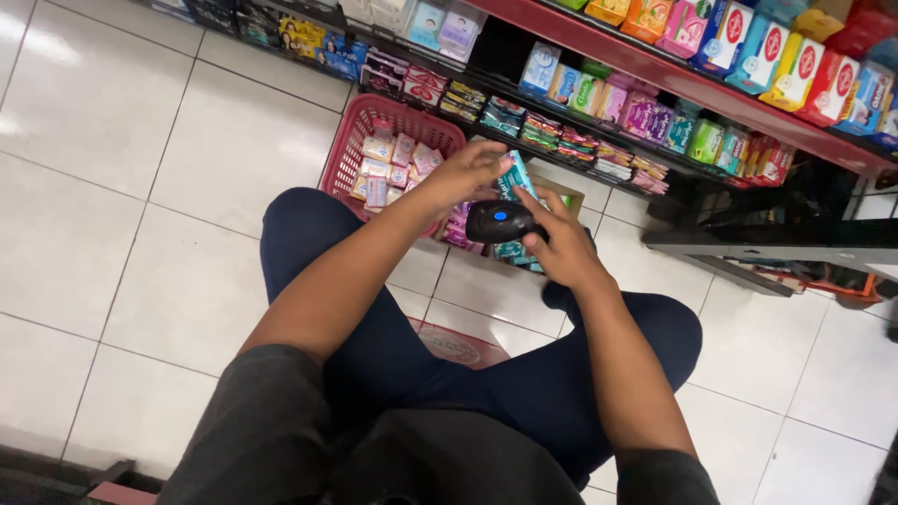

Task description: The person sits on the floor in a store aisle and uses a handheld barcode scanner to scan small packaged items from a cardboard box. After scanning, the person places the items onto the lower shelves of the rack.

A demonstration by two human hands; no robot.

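- White tiled floor (112, 168): fills the left of the view; the person sits low over it, knees in dark blue trousers (393, 346) spread, which brings both hands level with the bottom shelves
- Red plastic basket (351, 154): one, standing on the floor at the foot of the shelves, just left of the hands; it holds a loose pile of small pale packets, too many and too overlapped to count, kept within easy reach of the left hand
- Left hand (463, 173): raised just right of the basket, fingers closed around one teal packet (517, 176); the packet is held upright with one face tilted toward the scanner, seemingly to present that face to it
- Black handheld scanner (499, 222): one, with a single blue light on top, directly below the teal packet and nearly touching it
- Right hand (561, 248): wrapped around the scanner from the right side, fingers closed on its body, nose pointing toward the packet
- Shelves (673, 70): two red-edged tiers in view, running from the top centre to the right edge, packed with rows of coloured boxes and packets, fronts facing the aisle
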